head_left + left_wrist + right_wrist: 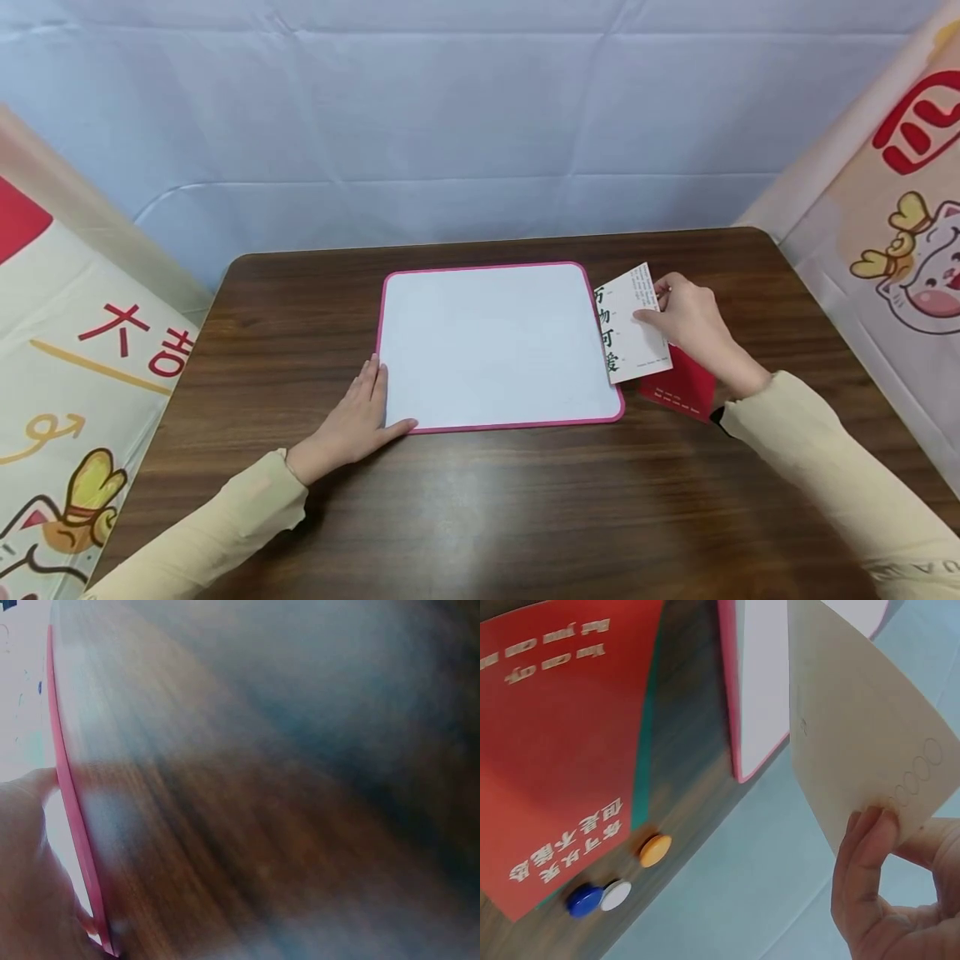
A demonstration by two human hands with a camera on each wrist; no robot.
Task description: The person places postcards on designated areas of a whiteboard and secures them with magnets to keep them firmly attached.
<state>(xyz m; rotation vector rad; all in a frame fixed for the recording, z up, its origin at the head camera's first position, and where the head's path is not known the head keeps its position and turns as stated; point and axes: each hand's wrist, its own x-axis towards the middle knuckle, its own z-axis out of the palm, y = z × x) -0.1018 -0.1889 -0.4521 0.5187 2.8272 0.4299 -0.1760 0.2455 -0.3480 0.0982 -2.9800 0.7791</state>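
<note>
A whiteboard point(495, 346) with a pink rim lies flat on the brown table. My left hand point(358, 417) rests at its near left corner, fingers straight along the left edge and thumb on the near edge. My right hand point(693, 321) pinches a white postcard point(637, 333) with green lettering by its right side, between thumb and fingers. The postcard is raised at a slant and overlaps the board's right rim in the head view. Its back, with a row of small circles, faces the right wrist camera. Below that hand lies a red card point(562, 735) with white print.
A teal edge point(643, 757) shows from under the red card. Beside it on the table point(480, 508) are an orange magnet point(655, 850), a white magnet point(616, 895) and a blue magnet point(584, 899), all round. Pale cloth point(465, 125) hangs behind the table, printed cloths at both sides.
</note>
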